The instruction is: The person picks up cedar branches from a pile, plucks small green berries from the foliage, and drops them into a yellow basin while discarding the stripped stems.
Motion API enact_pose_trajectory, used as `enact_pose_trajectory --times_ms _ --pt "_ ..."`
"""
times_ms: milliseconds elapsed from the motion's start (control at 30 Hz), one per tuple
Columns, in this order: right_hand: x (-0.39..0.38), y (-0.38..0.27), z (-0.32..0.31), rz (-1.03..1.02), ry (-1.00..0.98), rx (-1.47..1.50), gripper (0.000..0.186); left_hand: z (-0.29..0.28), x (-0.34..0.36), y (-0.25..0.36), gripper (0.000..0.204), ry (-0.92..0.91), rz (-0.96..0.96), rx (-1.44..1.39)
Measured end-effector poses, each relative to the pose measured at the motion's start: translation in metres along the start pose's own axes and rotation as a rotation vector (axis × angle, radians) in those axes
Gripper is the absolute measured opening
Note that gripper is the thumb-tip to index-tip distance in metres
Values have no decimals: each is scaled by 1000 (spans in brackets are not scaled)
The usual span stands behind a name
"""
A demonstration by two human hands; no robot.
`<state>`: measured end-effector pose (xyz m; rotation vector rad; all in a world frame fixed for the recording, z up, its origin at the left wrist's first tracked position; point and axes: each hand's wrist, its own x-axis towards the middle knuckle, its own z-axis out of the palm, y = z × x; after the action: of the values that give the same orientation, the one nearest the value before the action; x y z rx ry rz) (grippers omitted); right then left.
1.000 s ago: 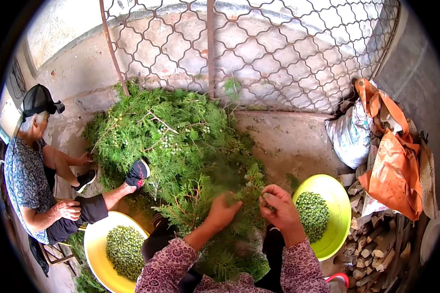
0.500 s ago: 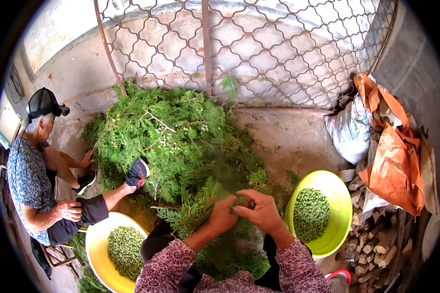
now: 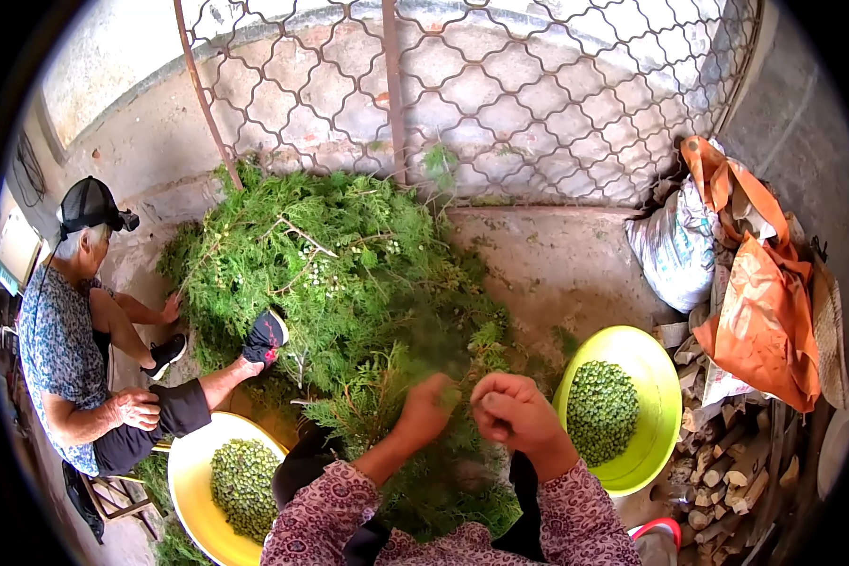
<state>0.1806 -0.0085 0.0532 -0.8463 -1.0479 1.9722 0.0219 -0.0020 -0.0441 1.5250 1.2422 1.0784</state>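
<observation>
A: What are we working with here?
B: We see one broad heap of feathery green conifer branches (image 3: 358, 307), on the floor ahead of us and reaching in close beneath our hands.

A: And how do our hands stand?
B: Our left hand (image 3: 427, 413) curls loosely over the near foliage; its fingertips blur, so we cannot tell whether it grips a sprig. Our right hand (image 3: 517, 415) is drawn in narrow, thumb against bent fingers; whether anything sits inside, we cannot tell.

A: How do we expect it all to handle?
B: The sprays look light and springy, so we judge the woody stems the best hold. The small round green cones (image 3: 602, 415) look firm and light, likely to roll; we would pinch them singly between thumb and fingertip.

A: What do we count?
B: Two tubs: one round lime-yellow plastic tub (image 3: 667, 415) to our right, one round golden-yellow plastic tub (image 3: 185, 476) to our left. Each holds one mass of cones, too many for us to number. We also count one seated co-worker in a blue patterned shirt (image 3: 66, 330), with two dark shoes showing, one against the heap.
</observation>
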Motion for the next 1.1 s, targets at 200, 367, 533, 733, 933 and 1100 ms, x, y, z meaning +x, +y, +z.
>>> enact_pose_trajectory --times_ms 200,367,533,733,933,1100 --pt "-2 -3 -26 -176 -76 467 20 -11 3 4 17 -24 -468 -577" --pt "0 -6 -33 -169 137 399 14 -11 5 13 18 -3 -520 -712" --pt "13 -2 -31 -12 364 120 9 -17 3 14 16 -21 -505 -764" --pt "20 11 -32 51 377 70 9 -24 -1 24 13 35 -541 -801" --pt "29 25 -22 153 295 -69 12 -29 -3 7 21 -48 -467 -851" --pt "27 26 -18 196 185 -187 18 -31 -2 12 14 -74 -481 -881"
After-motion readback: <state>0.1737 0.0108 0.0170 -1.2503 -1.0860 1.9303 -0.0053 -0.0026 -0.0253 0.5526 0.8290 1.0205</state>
